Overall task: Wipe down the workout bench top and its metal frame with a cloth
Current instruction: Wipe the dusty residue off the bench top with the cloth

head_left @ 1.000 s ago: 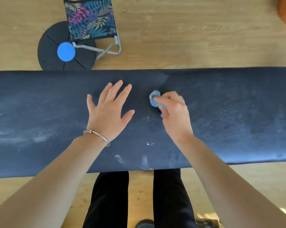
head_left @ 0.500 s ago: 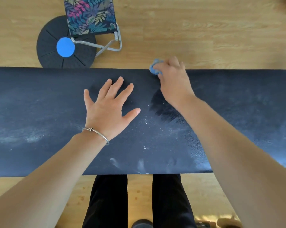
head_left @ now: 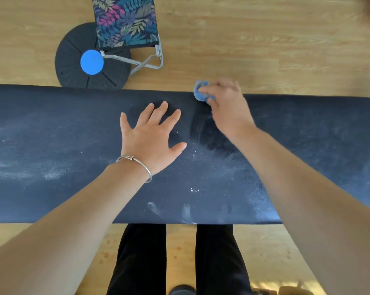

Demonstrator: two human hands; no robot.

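The dark navy bench top (head_left: 52, 145) runs across the whole view, dusted with white powder and smears. My right hand (head_left: 226, 107) grips a small bunched blue cloth (head_left: 200, 91) at the bench's far edge. A darker, cleaner streak runs from the cloth back toward me. My left hand (head_left: 150, 137), fingers spread flat, presses on the bench top just left of that streak; a silver bangle circles its wrist. The metal frame is hidden under the pad.
Beyond the bench on the wood floor lie a black round disc with a blue centre (head_left: 91, 61) and a floral folding seat (head_left: 124, 22) with a metal tube frame. My dark-trousered legs (head_left: 141, 258) stand at the near edge.
My right hand swept the cloth from mid-bench out to the far edge, leaving a cleaner dark streak. Over the last half second it stayed near that edge. The left hand kept its place.
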